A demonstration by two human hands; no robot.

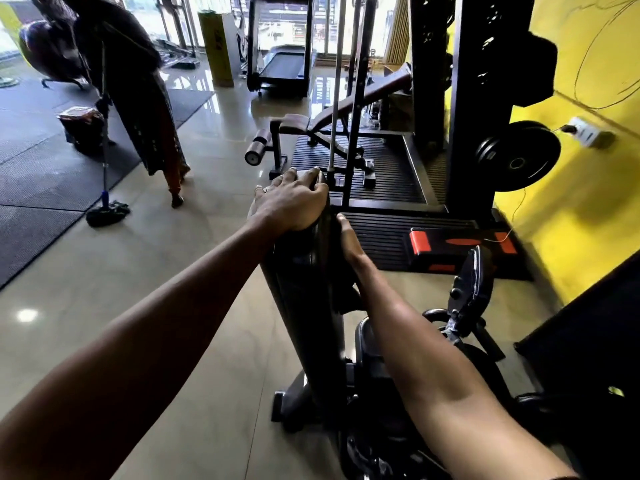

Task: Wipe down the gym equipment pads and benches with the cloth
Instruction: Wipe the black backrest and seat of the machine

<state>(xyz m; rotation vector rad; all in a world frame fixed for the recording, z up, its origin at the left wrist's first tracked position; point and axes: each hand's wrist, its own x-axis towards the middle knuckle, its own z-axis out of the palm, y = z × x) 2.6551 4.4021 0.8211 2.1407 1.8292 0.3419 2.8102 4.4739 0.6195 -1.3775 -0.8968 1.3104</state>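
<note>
A tall black upright pad [304, 289] of an exercise machine stands in front of me. My left hand [291, 200] lies over its top end, with the fingers curled over the far edge and the thumb on the left side. My right hand [347, 237] is pressed against the pad's right face, and its fingers are hidden behind the pad. No cloth shows plainly; a dark lump [348, 299] under my right wrist may be cloth or part of the machine. An incline bench [367, 98] with reddish-brown padding stands further back.
A person with a mop [107, 209] stands on the left by dark floor mats [41, 174]. A treadmill [282, 64] is at the back. On the right are a rack with a weight plate [517, 155], a red-and-black step [457, 249] and a yellow wall [588, 209].
</note>
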